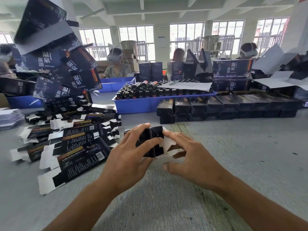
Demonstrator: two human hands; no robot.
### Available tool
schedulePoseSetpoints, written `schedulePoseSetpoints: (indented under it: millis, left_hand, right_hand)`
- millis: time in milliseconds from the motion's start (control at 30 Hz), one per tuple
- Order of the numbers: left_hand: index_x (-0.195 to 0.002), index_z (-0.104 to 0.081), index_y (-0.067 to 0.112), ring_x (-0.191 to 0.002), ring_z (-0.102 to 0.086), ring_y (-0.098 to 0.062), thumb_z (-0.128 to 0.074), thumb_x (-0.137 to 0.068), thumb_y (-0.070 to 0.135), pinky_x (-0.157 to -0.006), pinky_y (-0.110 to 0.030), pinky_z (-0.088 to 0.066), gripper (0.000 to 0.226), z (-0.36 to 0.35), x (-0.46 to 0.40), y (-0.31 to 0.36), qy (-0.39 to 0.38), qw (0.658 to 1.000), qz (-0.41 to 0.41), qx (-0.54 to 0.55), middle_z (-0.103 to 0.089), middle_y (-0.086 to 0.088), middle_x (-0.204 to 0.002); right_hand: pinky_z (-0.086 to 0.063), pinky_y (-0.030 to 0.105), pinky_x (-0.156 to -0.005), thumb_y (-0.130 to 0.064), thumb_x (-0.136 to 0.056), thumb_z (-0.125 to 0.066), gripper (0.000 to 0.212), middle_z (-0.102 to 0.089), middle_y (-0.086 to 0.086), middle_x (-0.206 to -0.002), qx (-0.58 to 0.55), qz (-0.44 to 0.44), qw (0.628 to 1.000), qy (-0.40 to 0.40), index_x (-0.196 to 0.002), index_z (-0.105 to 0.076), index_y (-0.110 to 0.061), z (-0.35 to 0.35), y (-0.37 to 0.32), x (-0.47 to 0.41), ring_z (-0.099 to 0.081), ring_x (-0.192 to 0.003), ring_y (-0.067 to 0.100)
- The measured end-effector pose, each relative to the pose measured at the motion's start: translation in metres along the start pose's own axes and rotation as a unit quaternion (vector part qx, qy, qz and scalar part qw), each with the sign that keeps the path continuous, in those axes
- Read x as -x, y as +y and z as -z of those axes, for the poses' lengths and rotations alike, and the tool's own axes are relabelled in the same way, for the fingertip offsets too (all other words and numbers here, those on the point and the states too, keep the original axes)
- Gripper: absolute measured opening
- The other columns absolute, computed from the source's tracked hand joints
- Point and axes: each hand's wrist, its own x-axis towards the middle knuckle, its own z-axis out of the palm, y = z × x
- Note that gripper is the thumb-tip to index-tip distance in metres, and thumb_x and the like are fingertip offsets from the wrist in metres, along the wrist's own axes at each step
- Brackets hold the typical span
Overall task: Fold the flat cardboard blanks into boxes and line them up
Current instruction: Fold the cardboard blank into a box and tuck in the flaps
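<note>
The half-formed box (152, 141) sits on the counter (233, 147) straight ahead of me, its open end with the white flaps (168, 144) facing my right. My left hand (126, 157) is the nearer one: its grip is wrapped over the box's dark body, fingers curled across the top. My right hand (188, 157) has a loose, spread grip, forefinger touching the upper flap, holding nothing. The finished row (225, 105) lies beyond, to the right.
</note>
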Motion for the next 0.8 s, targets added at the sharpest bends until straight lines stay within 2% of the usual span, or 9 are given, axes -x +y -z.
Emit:
schedulePoseSetpoints:
  millis: [33, 100, 200, 400, 633, 733, 800]
  left_hand:
    - [-0.134, -0.06, 0.03, -0.129, -0.053, -0.033, -0.072, -0.082, 0.029, -0.081, -0.048, -0.06, 0.053, -0.0002, 0.0001, -0.0003, 0.002, 1.0, -0.002, 0.001, -0.042, -0.008, -0.153]
    - [-0.134, -0.058, 0.032, -0.129, -0.052, -0.032, -0.067, -0.084, 0.033, -0.081, -0.048, -0.06, 0.051, -0.0004, -0.0001, 0.001, 0.008, 1.0, -0.012, 0.006, -0.042, -0.007, -0.152]
    - [-0.136, -0.056, 0.035, -0.129, -0.051, -0.03, -0.06, -0.086, 0.038, -0.083, -0.048, -0.059, 0.05, -0.0009, -0.0008, 0.0039, 0.012, 1.0, -0.02, 0.009, -0.042, -0.006, -0.152]
    - [-0.135, -0.055, 0.034, -0.13, -0.051, -0.03, -0.063, -0.085, 0.036, -0.085, -0.049, -0.059, 0.051, -0.0027, -0.0003, 0.0029, 0.013, 1.0, -0.021, 0.015, -0.043, -0.006, -0.15]
    - [-0.134, -0.056, 0.031, -0.126, -0.054, -0.031, -0.064, -0.084, 0.035, -0.085, -0.048, -0.06, 0.051, -0.0018, -0.0008, 0.0049, 0.015, 0.999, -0.029, 0.013, -0.045, -0.008, -0.148]
    - [-0.133, -0.056, 0.031, -0.124, -0.056, -0.032, -0.065, -0.083, 0.035, -0.083, -0.049, -0.061, 0.051, -0.0023, -0.0002, 0.0049, 0.018, 0.999, -0.033, 0.004, -0.046, -0.01, -0.148]
    - [-0.133, -0.055, 0.031, -0.123, -0.056, -0.032, -0.065, -0.083, 0.035, -0.081, -0.048, -0.061, 0.051, -0.0024, 0.0, 0.0049, 0.021, 0.999, -0.029, 0.0, -0.045, -0.01, -0.148]
  right_hand:
    - [-0.05, 0.017, -0.098, -0.041, -0.082, -0.075, 0.077, -0.048, -0.025, -0.139, 0.008, 0.004, 1.0, 0.015, -0.15, -0.04, -0.035, -0.0013, 0.0, -0.0005, -0.053, -0.116, -0.008]
    - [-0.046, 0.007, -0.094, -0.029, -0.088, -0.075, 0.063, -0.052, -0.024, -0.133, 0.023, 0.005, 0.998, 0.065, -0.145, -0.048, -0.034, -0.0024, 0.0007, -0.0014, -0.053, -0.107, -0.013]
    - [-0.039, -0.002, -0.089, -0.027, -0.087, -0.076, 0.053, -0.056, -0.025, -0.123, 0.026, 0.005, 0.994, 0.106, -0.137, -0.057, -0.033, -0.0031, 0.0022, -0.0015, -0.05, -0.101, -0.022]
    - [-0.037, -0.004, -0.086, -0.026, -0.086, -0.078, 0.052, -0.057, -0.025, -0.118, 0.044, 0.013, 0.993, 0.111, -0.135, -0.06, -0.029, -0.005, 0.003, -0.0008, -0.048, -0.096, -0.027]
    - [-0.039, -0.002, -0.088, -0.027, -0.085, -0.079, 0.05, -0.065, -0.018, -0.123, 0.053, 0.023, 0.991, 0.121, -0.132, -0.063, -0.028, -0.0038, 0.003, -0.0009, -0.05, -0.094, -0.023]
    - [-0.048, 0.007, -0.085, -0.028, -0.084, -0.079, 0.055, -0.061, -0.029, -0.112, 0.035, 0.019, 0.991, 0.125, -0.135, -0.058, -0.035, -0.0036, 0.0029, 0.0002, -0.055, -0.094, -0.019]
    - [-0.05, 0.007, -0.078, -0.028, -0.084, -0.08, 0.064, -0.058, -0.032, -0.106, 0.003, 0.005, 0.992, 0.126, -0.137, -0.047, -0.045, -0.0032, 0.0021, 0.0007, -0.061, -0.093, -0.013]
